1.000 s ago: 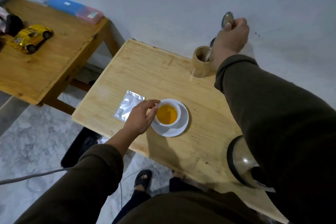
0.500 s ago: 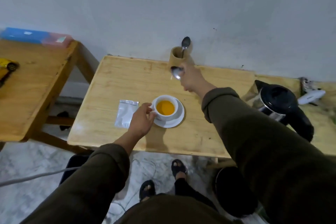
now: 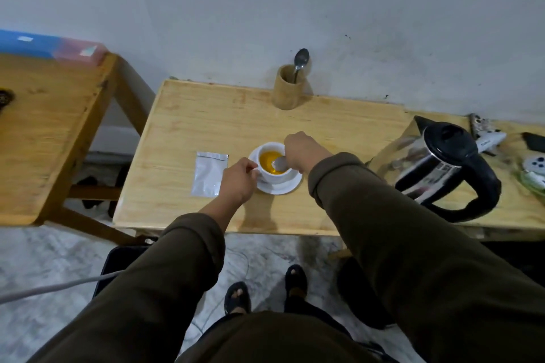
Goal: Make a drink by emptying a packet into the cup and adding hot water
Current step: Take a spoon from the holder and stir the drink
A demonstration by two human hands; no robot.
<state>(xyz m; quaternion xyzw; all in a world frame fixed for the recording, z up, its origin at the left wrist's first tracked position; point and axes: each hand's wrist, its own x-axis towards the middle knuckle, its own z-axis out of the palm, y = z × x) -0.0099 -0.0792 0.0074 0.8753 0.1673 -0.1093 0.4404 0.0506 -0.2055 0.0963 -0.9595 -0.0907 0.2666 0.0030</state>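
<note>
A white cup (image 3: 272, 172) full of orange liquid stands on a white saucer (image 3: 287, 186) in the middle of the light wooden table (image 3: 188, 132). My left hand (image 3: 239, 178) pinches the cup's handle on its left side. Above the cup's right rim, my right hand (image 3: 300, 149) holds a metal spoon (image 3: 278, 163) whose bowl dips into the liquid. A flat silver packet (image 3: 208, 174) lies on the table left of the cup. The steel and black kettle (image 3: 442, 165) stands to the right.
A wooden holder (image 3: 287, 88) with one more spoon (image 3: 300, 60) stands at the table's back edge by the wall. A second wooden table (image 3: 44, 127) sits to the left with a blue and pink box (image 3: 50, 46). Small items lie behind the kettle.
My right hand drew a spoon from the wooden holder, carried it down toward me and put its bowl into the cup. My left hand stayed on the cup's handle.
</note>
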